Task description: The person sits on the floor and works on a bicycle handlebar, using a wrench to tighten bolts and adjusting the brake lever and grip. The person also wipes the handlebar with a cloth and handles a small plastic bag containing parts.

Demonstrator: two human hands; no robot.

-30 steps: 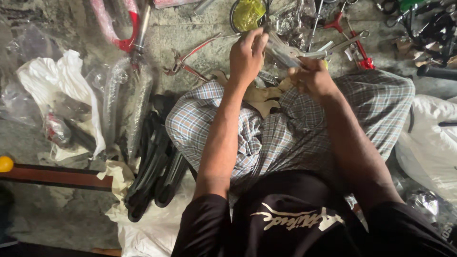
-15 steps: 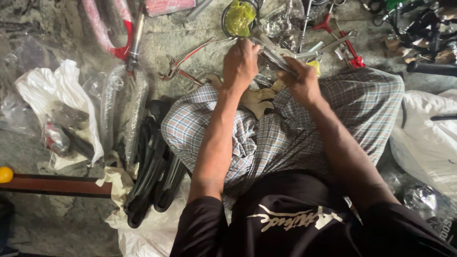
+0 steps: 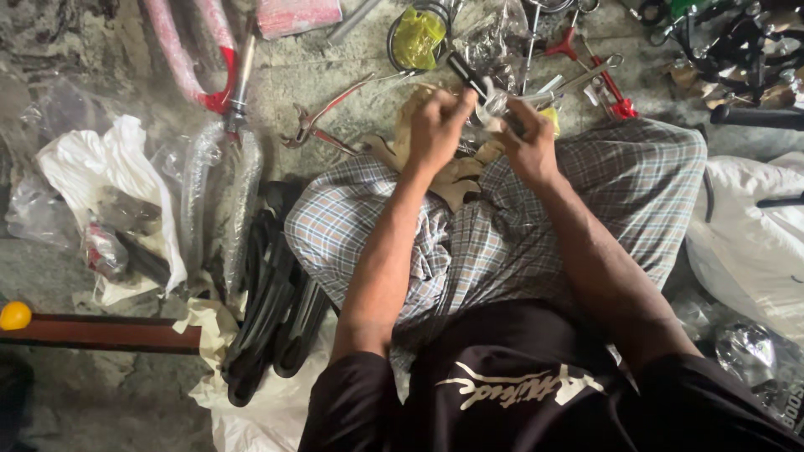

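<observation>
Rough concrete floor (image 3: 335,75) w/ red pliers (image 3: 322,125) far centre, white plastic bags (image 3: 117,167) left, black mudguards (image 3: 272,310) near-left, white sack (image 3: 754,234) right.

Shiny metal wrenches (image 3: 578,79) and a red-handled metal tool (image 3: 322,125) crowd the grey stone floor (image 3: 310,75); small bare gaps between.

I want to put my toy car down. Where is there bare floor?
Bare concrete shows between the pliers, the red fork and the yellow bag. Another bare patch lies at the bottom left, below the brown bar. It is crowded beyond the hands, among the spanners, and at the left knee, where black tyres and wrapped parts lie close.
</observation>
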